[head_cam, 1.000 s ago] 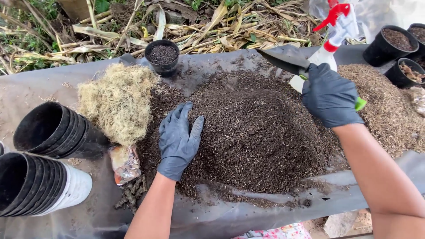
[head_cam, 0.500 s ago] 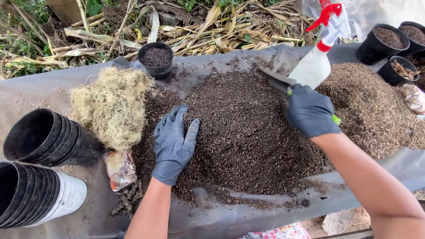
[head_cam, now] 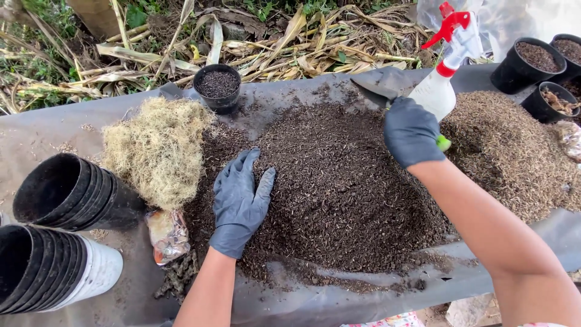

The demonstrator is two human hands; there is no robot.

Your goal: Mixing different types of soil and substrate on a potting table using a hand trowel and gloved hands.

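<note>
A: Grey plastic sheeting [head_cam: 54, 136] covers the whole work surface, with dry stalks and leaves on the ground beyond its far edge. What sits on it, biggest first?

B: A broad mound of dark potting mix [head_cam: 345, 194] fills the middle. To its right lies a lighter brown heap of husky material [head_cam: 514, 151]. At the left edge, two stacks of black nursery pots [head_cam: 72, 194] lie on their sides, the nearer stack nested in a white one. Just right of them is a clump of pale straw-like fibre [head_cam: 157, 148].

A: And the hands?

B: Both wear dark gloves. The left hand [head_cam: 240, 203] lies flat and open, fingers spread, on the near left slope of the dark mound. The right hand [head_cam: 411, 133] is closed round the green handle of a trowel [head_cam: 378, 89], whose grey blade points to the far left at the mound's far edge.

A: How might the scooping go well?

B: Probably by driving the blade low into the slope while the flat palm steadies the pile (so loose mix does not slide away). A white spray bottle with a red trigger [head_cam: 445, 72] stands just behind the right hand, and a small filled black pot [head_cam: 218, 88] sits at the far side.
</note>
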